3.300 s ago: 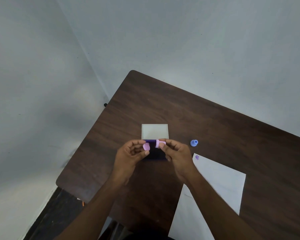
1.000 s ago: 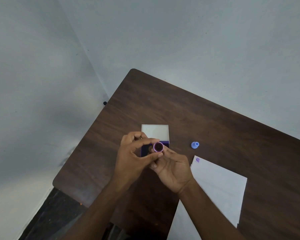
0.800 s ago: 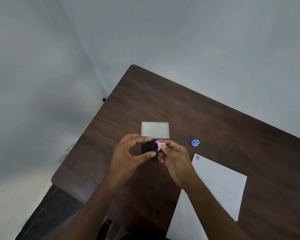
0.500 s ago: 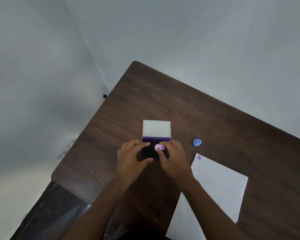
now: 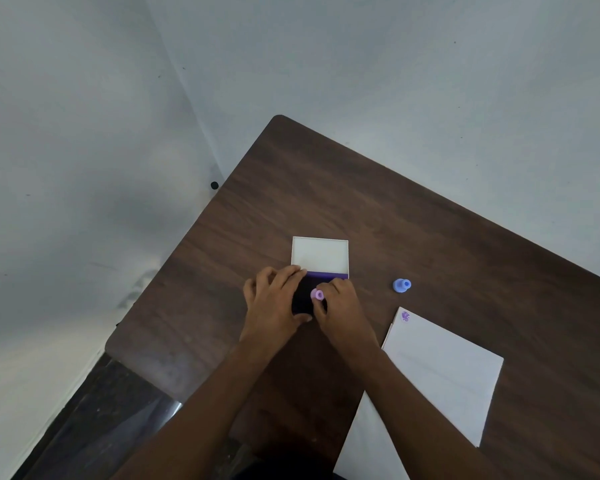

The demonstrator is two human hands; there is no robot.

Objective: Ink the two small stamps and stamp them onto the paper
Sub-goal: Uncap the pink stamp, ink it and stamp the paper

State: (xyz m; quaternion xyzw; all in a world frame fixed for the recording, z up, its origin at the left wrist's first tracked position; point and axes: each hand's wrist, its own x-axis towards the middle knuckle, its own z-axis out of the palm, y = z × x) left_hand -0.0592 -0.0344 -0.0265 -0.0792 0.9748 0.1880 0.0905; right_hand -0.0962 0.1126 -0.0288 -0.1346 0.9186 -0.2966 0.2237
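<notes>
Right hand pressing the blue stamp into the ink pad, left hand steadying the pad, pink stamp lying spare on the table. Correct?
Colours swapped. In the head view the right hand presses the pink stamp into the ink pad, the left hand steadying it; the blue stamp lies spare on the table.

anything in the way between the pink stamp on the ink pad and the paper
Nothing visible. The pink stamp, held by the right hand on the ink pad, has bare table across to the paper; the blue stamp stands farther back.

Dark wood table [image 5: 413, 216], grey walls [image 5: 361, 57], corner.
</notes>
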